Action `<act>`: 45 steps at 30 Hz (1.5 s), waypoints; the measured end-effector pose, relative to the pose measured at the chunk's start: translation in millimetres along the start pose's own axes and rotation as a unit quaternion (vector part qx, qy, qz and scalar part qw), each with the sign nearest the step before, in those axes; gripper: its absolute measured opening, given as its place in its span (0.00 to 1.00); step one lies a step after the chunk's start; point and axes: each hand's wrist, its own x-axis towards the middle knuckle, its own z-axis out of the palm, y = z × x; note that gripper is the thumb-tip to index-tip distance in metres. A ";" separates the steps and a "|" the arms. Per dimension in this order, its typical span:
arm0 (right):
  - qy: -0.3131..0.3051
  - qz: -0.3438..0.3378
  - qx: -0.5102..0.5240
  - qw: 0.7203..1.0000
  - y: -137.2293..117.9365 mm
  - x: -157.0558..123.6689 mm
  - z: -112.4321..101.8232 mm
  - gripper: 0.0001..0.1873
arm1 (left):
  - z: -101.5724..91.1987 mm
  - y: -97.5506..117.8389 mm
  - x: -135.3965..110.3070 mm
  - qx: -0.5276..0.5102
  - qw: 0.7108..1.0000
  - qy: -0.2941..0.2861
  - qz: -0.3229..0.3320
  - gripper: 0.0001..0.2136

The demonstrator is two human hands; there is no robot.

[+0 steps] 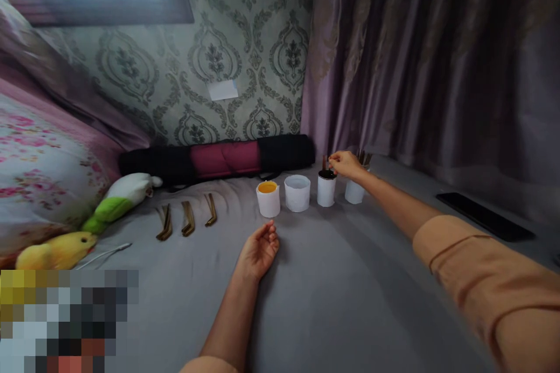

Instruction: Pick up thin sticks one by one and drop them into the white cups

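My right hand (345, 164) reaches over a white cup with a dark inside (326, 191). Its fingers are pinched at a thin brown stick (324, 162) that rises above the rim; how much of the stick is in the cup is hidden. Partly behind that hand stands another white cup (354, 192) with several thin brown sticks in it. My left hand (261, 249) rests on the grey sheet, palm turned inward, fingers curled together around nothing visible. Just beyond it are a white cup with a yellow-orange inside (268, 201) and a wider white cup (297, 194).
On the sheet to the left lie three bent brown pieces, the closest to the cups being one slim piece (211, 210). Plush toys (56, 249) and a white cable (105, 254) are farther left. A black-and-maroon roll (223, 158) lines the wall. A flat black object (483, 215) lies right.
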 end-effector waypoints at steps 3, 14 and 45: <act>0.009 0.004 0.002 1.000 4.2 2.1 0.7 0.11 | 0.6 0.1 -0.5 0.001 1.000 0.000 0.000 0.06; 0.000 -0.031 -0.043 0.999 -11.8 5.3 -10.7 0.11 | -0.3 0.6 1.0 0.002 1.000 0.004 0.000 0.06; -0.004 -0.009 -0.017 1.000 -7.7 -8.9 -4.6 0.10 | -1.2 0.4 1.7 0.014 1.000 0.006 0.008 0.06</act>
